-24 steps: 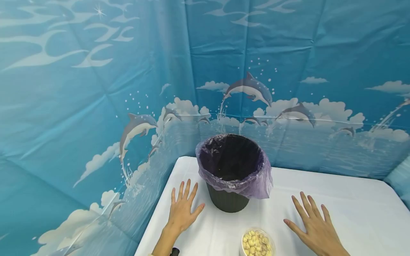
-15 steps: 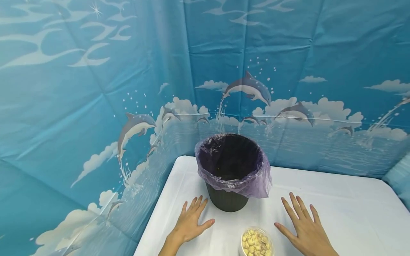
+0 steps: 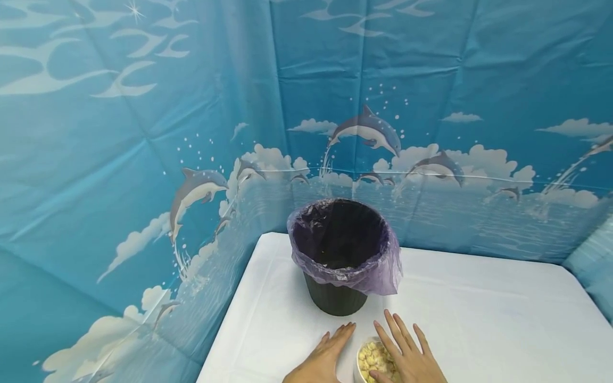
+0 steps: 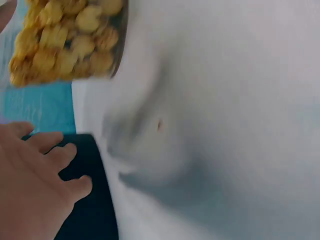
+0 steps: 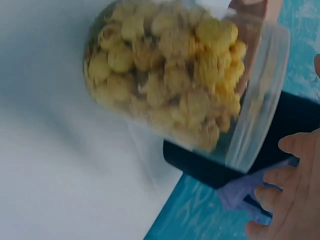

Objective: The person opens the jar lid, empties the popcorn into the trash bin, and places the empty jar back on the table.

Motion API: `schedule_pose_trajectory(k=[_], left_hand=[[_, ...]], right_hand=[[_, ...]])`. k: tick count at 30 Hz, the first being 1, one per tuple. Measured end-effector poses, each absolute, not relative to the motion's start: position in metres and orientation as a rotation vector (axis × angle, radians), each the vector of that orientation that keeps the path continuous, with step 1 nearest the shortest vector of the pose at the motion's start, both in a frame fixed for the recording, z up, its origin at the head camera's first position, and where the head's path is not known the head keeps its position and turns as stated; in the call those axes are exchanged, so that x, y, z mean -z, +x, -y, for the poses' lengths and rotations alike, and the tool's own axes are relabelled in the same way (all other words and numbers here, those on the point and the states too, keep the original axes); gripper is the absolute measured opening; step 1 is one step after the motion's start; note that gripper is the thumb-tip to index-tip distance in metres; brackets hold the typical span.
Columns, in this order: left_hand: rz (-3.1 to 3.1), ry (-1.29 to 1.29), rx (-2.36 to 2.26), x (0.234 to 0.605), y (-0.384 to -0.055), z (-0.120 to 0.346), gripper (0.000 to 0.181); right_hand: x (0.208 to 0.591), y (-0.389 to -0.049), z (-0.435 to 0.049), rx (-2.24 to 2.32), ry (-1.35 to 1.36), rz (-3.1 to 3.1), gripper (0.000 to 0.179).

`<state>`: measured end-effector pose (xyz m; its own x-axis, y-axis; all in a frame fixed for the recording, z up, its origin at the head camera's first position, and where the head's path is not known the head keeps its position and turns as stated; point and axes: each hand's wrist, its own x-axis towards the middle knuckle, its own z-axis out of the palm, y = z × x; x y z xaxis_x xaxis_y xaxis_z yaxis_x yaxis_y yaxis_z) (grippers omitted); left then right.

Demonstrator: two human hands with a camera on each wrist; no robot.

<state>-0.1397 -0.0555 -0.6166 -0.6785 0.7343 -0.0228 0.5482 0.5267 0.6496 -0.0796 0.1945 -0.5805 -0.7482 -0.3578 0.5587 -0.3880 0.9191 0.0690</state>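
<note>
A clear plastic jar of yellow popcorn (image 3: 366, 357) stands at the near edge of the head view. It fills much of the right wrist view, where its clear rim (image 5: 260, 100) shows. My left hand (image 3: 323, 355) is just left of the jar, fingers extended. On the other side, my right hand (image 3: 411, 355) has its fingers spread and partly covers the jar from above; whether it touches the jar I cannot tell. Neither hand grips anything. In the left wrist view, the left hand's fingers (image 4: 60, 155) are apart from the popcorn jar (image 4: 65, 45).
Behind the jar stands a black trash bin (image 3: 335, 298) with a purple plastic liner (image 3: 383, 274) folded over its rim. A white cloth (image 3: 460, 298) covers the table. Blue dolphin-print curtains (image 3: 306, 96) hang along the left and back edges.
Both hands have come inward and toward the near edge, from wide apart to either side of the popcorn jar. The bin and jar shift only slightly in view, with the camera.
</note>
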Motion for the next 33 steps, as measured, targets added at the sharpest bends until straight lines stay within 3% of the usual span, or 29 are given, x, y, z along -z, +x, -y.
schedule_pose_trajectory(k=[7,15,24,28,33], left_hand=[[-2.555,1.061,-0.970,0.645,-0.130,0.022,0.113],[-2.474,0.929,-1.357,0.661,-0.120,0.008,0.106],[-2.019,0.662,-1.768,0.661,-0.118,0.003,0.089],[-2.109,0.726,-1.752,0.672,-0.123,0.001,0.086],[-2.299,0.799,-1.680,0.703,-0.134,-0.002,0.082]], right_hand=[[0.604,-0.079,-0.179,-0.035,0.602,2.399,0.104],[0.617,-0.075,-0.169,-0.049,0.546,2.430,0.109],[0.626,-0.074,-0.153,-0.142,0.431,2.395,0.093],[0.627,-0.078,-0.149,-0.140,0.423,2.352,0.079],[0.620,-0.079,-0.147,-0.130,0.397,2.331,0.077]])
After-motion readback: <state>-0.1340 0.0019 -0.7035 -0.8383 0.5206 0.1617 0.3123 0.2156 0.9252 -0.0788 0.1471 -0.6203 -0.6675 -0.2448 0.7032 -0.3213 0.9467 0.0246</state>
